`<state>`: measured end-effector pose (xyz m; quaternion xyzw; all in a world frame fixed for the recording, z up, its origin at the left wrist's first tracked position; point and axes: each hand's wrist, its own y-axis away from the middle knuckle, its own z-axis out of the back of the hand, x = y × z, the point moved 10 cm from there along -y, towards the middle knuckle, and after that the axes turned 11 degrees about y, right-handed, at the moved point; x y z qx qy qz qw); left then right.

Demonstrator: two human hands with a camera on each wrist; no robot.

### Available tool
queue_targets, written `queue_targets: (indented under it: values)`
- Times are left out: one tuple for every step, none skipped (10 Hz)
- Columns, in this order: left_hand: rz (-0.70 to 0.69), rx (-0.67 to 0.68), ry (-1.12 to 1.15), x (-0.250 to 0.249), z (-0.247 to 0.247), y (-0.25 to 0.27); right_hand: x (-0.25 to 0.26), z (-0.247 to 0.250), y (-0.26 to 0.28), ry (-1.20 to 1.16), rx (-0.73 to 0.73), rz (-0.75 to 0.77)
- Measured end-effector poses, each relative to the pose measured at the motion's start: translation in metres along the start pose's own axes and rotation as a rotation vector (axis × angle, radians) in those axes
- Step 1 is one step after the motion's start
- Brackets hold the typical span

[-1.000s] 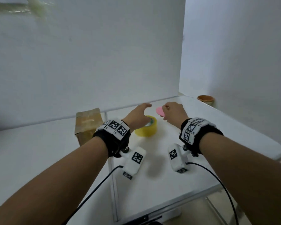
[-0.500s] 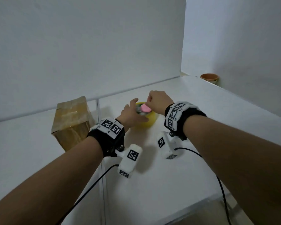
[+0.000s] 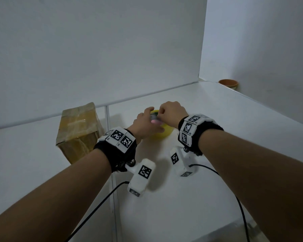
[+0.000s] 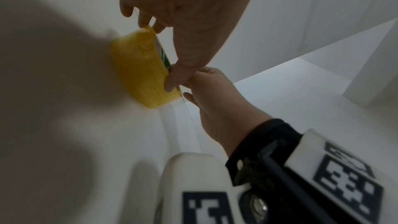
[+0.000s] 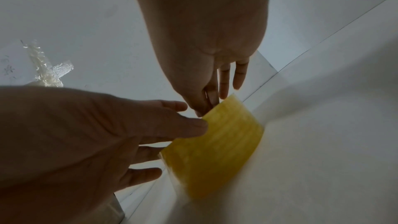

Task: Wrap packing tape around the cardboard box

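Yellow tape roll (image 3: 166,134) lies flat on the table (image 3: 217,119), partly covered. Brown box (image 3: 79,130), glossy tape across its top, stands left, apart.

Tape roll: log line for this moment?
left hand: holds tape roll | right hand: pinches pink object | box: untouched
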<state>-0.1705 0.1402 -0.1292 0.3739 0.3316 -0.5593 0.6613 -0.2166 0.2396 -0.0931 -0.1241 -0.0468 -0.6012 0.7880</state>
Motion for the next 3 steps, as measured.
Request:
queue_targets:
  values:
    - [0.001, -0.015, -0.014, 0.002, 0.005, 0.001, 0.001, 0.000, 0.004, -0.049, 0.017, -0.004]
    - [-0.027, -0.008, -0.009, 0.000, 0.010, 0.003, 0.003, 0.004, 0.009, -0.084, 0.012, 0.003]
    - [-0.065, -0.031, 0.020, -0.012, 0.019, 0.015, 0.002, 0.009, 0.013, -0.121, 0.006, -0.011]
